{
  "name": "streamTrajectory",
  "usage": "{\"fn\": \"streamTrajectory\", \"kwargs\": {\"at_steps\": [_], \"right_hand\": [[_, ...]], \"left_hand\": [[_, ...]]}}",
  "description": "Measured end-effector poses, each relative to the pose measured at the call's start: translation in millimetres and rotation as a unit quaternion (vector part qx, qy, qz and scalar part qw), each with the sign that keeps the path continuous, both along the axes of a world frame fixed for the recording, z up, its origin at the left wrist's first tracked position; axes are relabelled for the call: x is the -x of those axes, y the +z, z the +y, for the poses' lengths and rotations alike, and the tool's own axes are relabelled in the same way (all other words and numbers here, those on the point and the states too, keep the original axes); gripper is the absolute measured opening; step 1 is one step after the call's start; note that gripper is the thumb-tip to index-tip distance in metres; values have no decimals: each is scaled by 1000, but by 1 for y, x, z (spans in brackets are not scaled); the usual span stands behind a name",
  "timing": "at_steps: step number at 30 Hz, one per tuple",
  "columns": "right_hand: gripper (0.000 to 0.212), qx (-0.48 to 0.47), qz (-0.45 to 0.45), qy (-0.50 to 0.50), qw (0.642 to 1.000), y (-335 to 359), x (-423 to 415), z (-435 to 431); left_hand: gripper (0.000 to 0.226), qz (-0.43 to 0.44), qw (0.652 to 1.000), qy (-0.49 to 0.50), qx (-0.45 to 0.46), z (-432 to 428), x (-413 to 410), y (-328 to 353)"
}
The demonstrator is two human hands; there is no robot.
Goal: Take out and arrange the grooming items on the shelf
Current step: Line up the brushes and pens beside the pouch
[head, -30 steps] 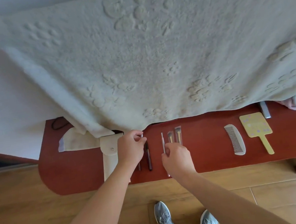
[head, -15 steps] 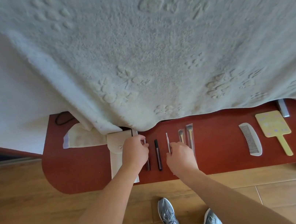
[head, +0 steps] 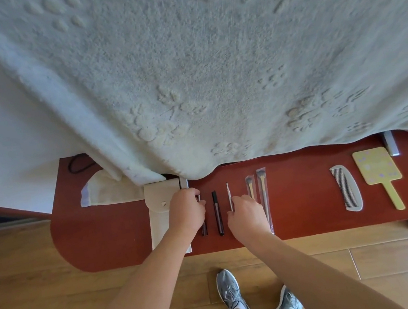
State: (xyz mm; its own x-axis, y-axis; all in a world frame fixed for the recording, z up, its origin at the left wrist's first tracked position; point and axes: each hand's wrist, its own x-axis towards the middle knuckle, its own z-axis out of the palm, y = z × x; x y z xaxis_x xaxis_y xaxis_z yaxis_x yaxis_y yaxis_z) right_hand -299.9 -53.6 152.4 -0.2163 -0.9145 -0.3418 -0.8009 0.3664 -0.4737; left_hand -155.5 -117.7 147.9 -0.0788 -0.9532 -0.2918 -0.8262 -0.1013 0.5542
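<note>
Hands on shelf point(head: 296, 193): left hand point(head: 186, 211) grips dark pencil point(head: 203, 227); right hand point(head: 247, 214) pinches thin silver tool point(head: 229, 194).

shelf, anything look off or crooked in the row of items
Mostly tidy: the pens, brushes and comb lie roughly parallel. The mirror sits slightly tilted, and the blanket droops over the shelf's back edge, covering part of the pouch.

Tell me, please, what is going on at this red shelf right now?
A person is laying grooming items in a row on the red shelf. The left hand grips a thin dark tool beside the cream pouch. The right hand pinches a slim metal tool. A dark pen-like stick lies between them; two wrapped brushes, a comb and a yellow hand mirror lie further right.
</note>
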Motion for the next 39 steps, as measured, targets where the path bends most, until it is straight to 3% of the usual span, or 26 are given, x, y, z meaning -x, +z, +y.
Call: {"fn": "streamTrajectory", "kwargs": {"at_steps": [13,23,27,32,39], "right_hand": [[18,5,3,-2,1000,2,2,-1],[32,64,-11,9,998,26,18,5],[40,80,-3,8,997,37,31,12],[27,105,24,3,994,54,54,23],[46,90,55,-21,994,77,97,45]], "left_hand": [[41,-5,1000,-16,10,2,-3,1],[38,2,999,-7,51,10,3,25],[38,-4,997,-41,71,13,15,36],[41,-17,993,-86,80,19,38,53],[48,-24,978,-176,108,29,82,80]]}}
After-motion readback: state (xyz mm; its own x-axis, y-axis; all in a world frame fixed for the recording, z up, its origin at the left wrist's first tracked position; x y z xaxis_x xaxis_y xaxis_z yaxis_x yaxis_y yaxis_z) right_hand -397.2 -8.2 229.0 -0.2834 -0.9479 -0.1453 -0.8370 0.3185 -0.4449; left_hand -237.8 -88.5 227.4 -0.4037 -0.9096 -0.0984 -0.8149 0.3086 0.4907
